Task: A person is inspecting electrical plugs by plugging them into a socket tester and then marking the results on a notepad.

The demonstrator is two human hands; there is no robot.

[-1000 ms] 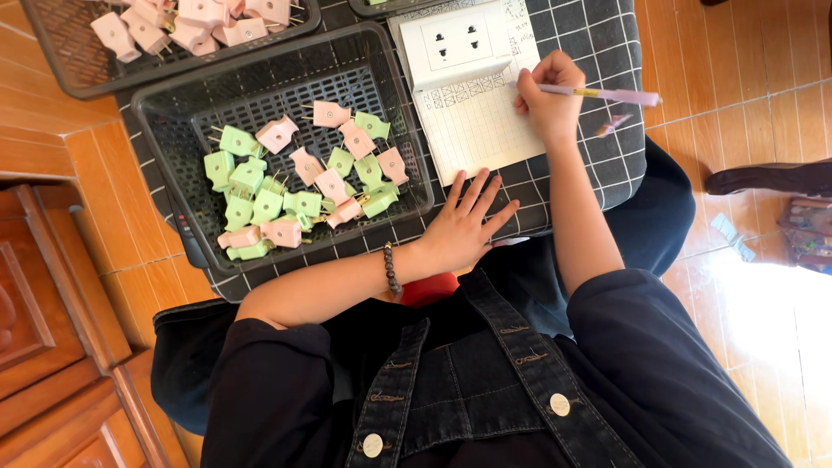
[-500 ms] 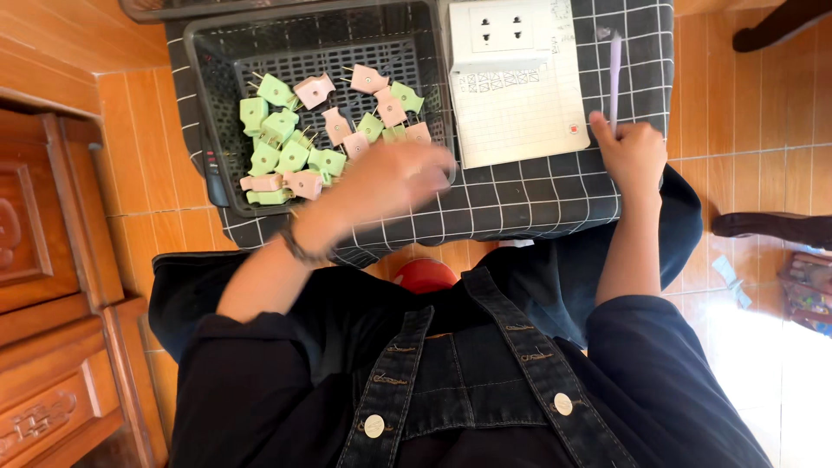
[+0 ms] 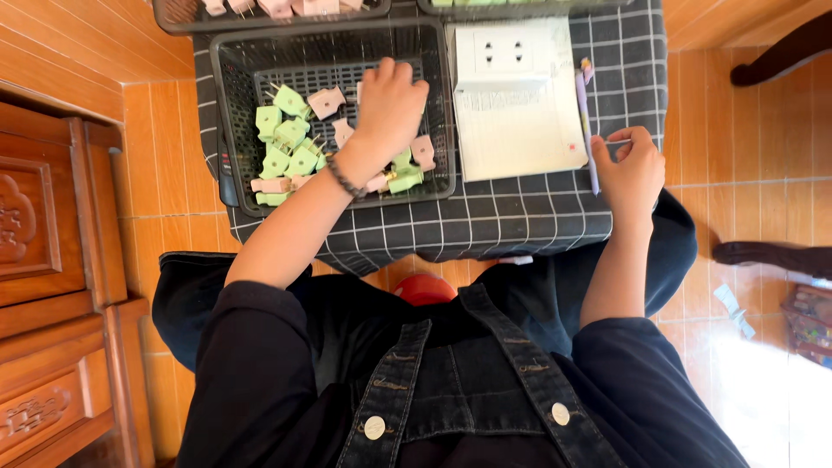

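Left hand [image 3: 392,97] digging into the dark plastic mesh basket [image 3: 232,113] of green and pink plastic plugs [image 3: 290,147].

It is curling loosely over the pile, fingers down among the plugs; whether it is gripping one I cannot tell. The right hand [image 3: 631,163] is resting half-closed, holding nothing, on the checked black worktop [image 3: 485,217] beside the pale lilac pen [image 3: 586,121] and the white notepad [image 3: 520,126], keeping both within reach.

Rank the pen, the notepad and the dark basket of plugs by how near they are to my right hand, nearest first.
1. Pen, just left of the right hand.
2. Notepad, further left on the checked cloth.
3. Dark basket, far left.
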